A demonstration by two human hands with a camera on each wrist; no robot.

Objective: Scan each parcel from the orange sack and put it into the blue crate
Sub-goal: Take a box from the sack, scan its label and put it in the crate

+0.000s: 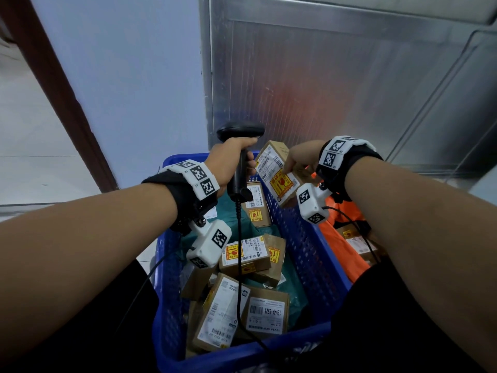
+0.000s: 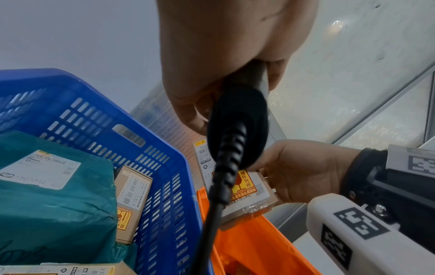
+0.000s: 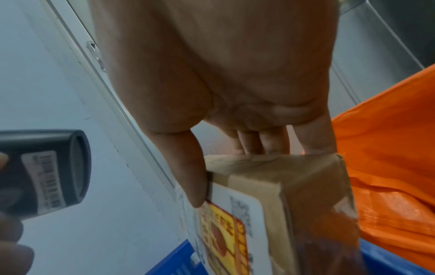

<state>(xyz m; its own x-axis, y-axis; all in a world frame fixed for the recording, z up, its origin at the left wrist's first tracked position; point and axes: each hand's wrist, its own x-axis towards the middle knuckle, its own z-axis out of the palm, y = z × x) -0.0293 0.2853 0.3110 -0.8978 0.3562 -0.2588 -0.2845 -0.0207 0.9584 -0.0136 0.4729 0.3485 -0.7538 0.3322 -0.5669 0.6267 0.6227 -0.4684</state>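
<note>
My left hand [image 1: 231, 162] grips the handle of a black barcode scanner [image 1: 240, 131], whose head points right and whose cable [image 1: 238, 251] hangs down into the crate. My right hand [image 1: 301, 160] pinches a small brown cardboard parcel [image 1: 277, 173] with a white label and a yellow fragile sticker, thumb on the label face and fingers behind. I hold it tilted above the blue crate's right rim [image 1: 285, 211], facing the scanner. In the right wrist view the parcel [image 3: 282, 204] sits beside the scanner head [image 3: 47, 171]. The orange sack [image 1: 347, 238] lies right of the crate.
The blue crate [image 1: 172, 305] holds several brown boxes [image 1: 266, 310] and a teal mailer bag [image 2: 54, 195]. Another box [image 1: 355, 240] shows inside the orange sack. A ribbed metal wall [image 1: 322, 76] stands close behind, a pale blue wall [image 1: 121, 76] at left.
</note>
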